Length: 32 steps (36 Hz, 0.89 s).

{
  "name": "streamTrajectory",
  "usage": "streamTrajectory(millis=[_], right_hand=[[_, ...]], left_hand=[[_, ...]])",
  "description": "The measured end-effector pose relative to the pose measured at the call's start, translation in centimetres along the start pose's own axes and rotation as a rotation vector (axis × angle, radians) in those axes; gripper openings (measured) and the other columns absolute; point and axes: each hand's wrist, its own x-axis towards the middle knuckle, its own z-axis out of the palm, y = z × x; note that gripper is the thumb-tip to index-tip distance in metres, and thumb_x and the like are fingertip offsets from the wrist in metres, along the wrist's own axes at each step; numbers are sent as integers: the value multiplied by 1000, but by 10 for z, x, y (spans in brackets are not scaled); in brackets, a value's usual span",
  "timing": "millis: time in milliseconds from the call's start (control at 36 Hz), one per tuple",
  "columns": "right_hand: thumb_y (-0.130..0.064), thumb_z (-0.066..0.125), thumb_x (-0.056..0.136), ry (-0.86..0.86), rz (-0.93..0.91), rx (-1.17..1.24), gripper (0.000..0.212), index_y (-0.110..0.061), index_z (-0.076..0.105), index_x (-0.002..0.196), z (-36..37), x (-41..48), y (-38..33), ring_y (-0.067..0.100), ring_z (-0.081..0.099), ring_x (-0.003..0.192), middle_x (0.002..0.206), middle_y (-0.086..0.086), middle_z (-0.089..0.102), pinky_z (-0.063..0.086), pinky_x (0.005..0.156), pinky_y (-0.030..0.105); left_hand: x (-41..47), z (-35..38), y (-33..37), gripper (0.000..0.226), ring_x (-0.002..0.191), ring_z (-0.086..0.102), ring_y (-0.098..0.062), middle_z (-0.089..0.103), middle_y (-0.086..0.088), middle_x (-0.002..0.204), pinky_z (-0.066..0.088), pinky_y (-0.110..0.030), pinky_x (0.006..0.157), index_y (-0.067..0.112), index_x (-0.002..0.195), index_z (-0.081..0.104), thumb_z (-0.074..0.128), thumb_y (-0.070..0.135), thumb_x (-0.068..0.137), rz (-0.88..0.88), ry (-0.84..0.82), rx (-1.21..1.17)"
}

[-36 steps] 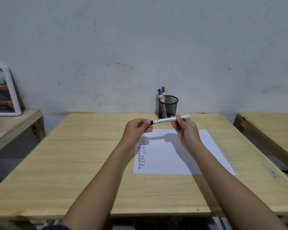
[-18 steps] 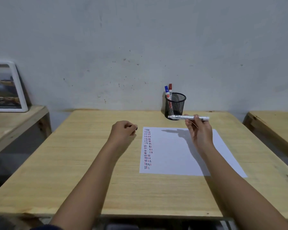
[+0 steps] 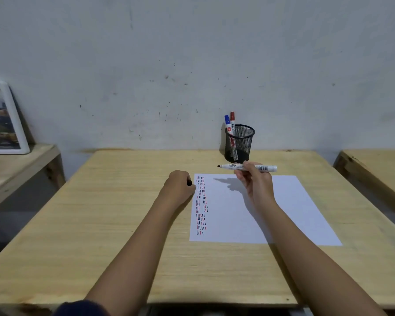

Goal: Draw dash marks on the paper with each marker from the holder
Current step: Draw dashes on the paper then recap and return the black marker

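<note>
Pinched in your right hand (image 3: 255, 179), the uncapped white-barrelled black marker (image 3: 246, 166) lies level above the far edge of the white paper sheet (image 3: 283, 208). Your left hand (image 3: 178, 185) is a fist around its black cap (image 3: 189, 182), resting on the pale wooden surface (image 3: 123, 201). Red, blue and black dashes (image 3: 201, 205) fill the left margin; blue-capped (image 3: 227, 124) and red-capped (image 3: 232, 119) markers wait in the black mesh holder (image 3: 239, 144), so the black strokes look next.

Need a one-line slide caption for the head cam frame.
Right hand holds an uncapped black marker above the dash-marked paper; left hand grips its cap.
</note>
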Motion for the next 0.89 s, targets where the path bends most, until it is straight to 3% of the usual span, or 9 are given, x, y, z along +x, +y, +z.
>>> streamTrajectory(millis=[111, 222, 361, 500, 611, 667, 750, 889], right_hand=[[-3, 55, 90, -53, 24, -7, 10, -6, 58, 81, 1, -1, 1, 14, 71, 68, 73, 9, 70, 57, 65, 14], [-1, 65, 82, -105, -46, -218, 10, -9, 61, 87, 0, -5, 1, 16, 67, 81, 85, 9, 67, 56, 77, 16], [-3, 62, 85, -123, -75, -374, 6, -9, 61, 82, 8, -21, -4, 10, 60, 63, 74, 6, 63, 52, 61, 14], [-6, 54, 90, -176, 6, -273, 12, -10, 57, 80, 9, -69, 7, 15, 67, 64, 83, 11, 66, 56, 61, 18], [-5, 63, 85, -207, -15, -375, 9, -9, 54, 84, 5, -94, 18, 17, 66, 68, 81, 11, 65, 57, 68, 21], [-7, 68, 80, -176, -24, -497, 16, -7, 54, 88, 6, -99, 23, 13, 64, 62, 74, 6, 64, 57, 69, 25], [-10, 68, 79, -135, -24, -591, 16, -3, 57, 89, 8, -107, 30, 5, 59, 50, 69, 5, 62, 50, 58, 20], [-2, 58, 82, -82, -13, -595, 6, -2, 52, 85, 18, -113, 24, -1, 47, 35, 63, 8, 53, 39, 38, 10]], left_hand=[[0, 2, -2, 25, 90, 54, -25, 54, -12, 101, 43, -31, 73, 0, 100, 60, 60, 20, 85, 15, -3, 2], [-11, 1, -7, 47, 115, 50, -23, 42, -11, 125, 39, -26, 87, 1, 127, 48, 59, 25, 87, 48, 79, -108], [-45, -6, -9, 49, 118, 53, -19, 40, -3, 133, 36, -18, 86, 6, 133, 44, 57, 26, 90, 118, 153, -256], [-99, -5, -21, 44, 107, 46, -3, 48, 6, 125, 31, 2, 74, 12, 128, 50, 60, 29, 88, 220, 9, -207], [-121, 1, -24, 41, 114, 51, -4, 54, 14, 122, 40, -22, 94, 24, 124, 54, 62, 33, 85, 239, -182, -240], [-122, 2, -25, 40, 119, 49, -7, 54, 12, 124, 38, -28, 101, 25, 123, 54, 62, 34, 85, 253, -249, -221], [-122, 5, -30, 56, 142, 24, -8, 33, 9, 152, 20, -33, 118, 24, 139, 41, 56, 42, 88, 267, -293, -38], [-112, 1, -26, 58, 145, 12, -6, 19, 8, 158, 10, -31, 120, 25, 144, 33, 48, 46, 92, 299, -264, 89]])
